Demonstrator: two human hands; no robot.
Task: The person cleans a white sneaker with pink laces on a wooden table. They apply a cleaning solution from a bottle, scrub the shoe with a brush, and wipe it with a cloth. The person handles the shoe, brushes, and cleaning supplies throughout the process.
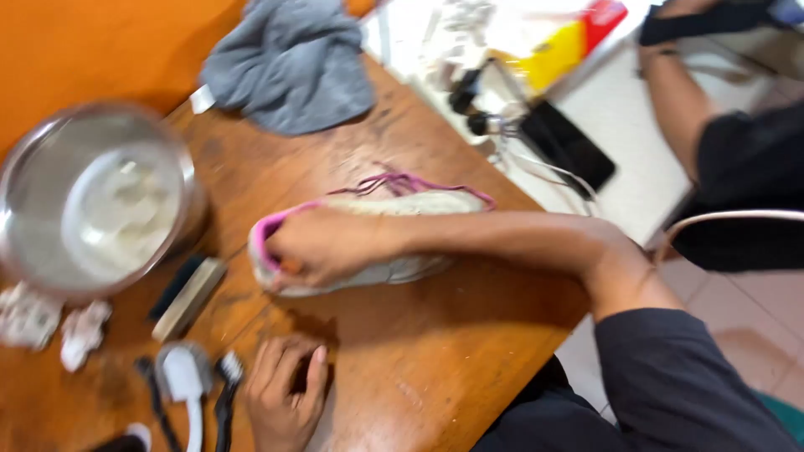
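A big shiny metal bowl point(92, 197) sits on the brown wooden table point(419, 368). A grey cloth point(289, 63) lies in a heap at the far end. Crumpled white tissues point(50, 326) rest near the bowl. A black phone point(569, 146) lies on the white table point(636, 176) beside it.

- We see a pale grey fabric sneaker point(394, 234) with a pink heel lining and purple-pink laces.
- We see a glossy orange-brown wooden table point(435, 351), scuffed with darker marks.
- We see a silvery round metal bowl point(92, 201) holding a whitish content.
- We see a crumpled blue-grey cloth point(289, 63).
- We see a white-headed brush point(186, 381) beside a black-handled brush point(226, 393).
- We see crumpled white tissues point(50, 322).
- We see a flat black phone point(569, 146) on a white surface.
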